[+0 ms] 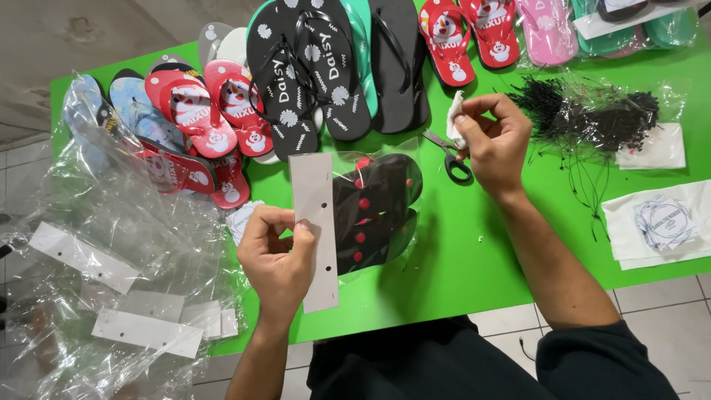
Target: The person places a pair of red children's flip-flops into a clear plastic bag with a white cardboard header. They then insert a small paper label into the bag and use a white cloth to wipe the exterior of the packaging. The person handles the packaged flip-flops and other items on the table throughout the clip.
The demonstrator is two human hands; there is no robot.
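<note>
My left hand [275, 255] grips the grey card header [314, 222] of a clear plastic bag holding a pair of black flip-flops with red dots [374, 211], held just above the green table [459, 259]. My right hand [495, 141] is raised further back, pinching a small white piece of paper or sticker [454, 118] between thumb and fingers. Black-handled scissors [452, 159] lie on the table directly under my right hand.
Rows of flip-flops, red with snowmen [215, 111], black with white flowers [307, 67], plain black and pink, lie along the far edge. A heap of black plastic tag loops [592, 111] and white labels [663, 222] sit on the right. Empty clear bags with card headers [111, 281] pile on the left.
</note>
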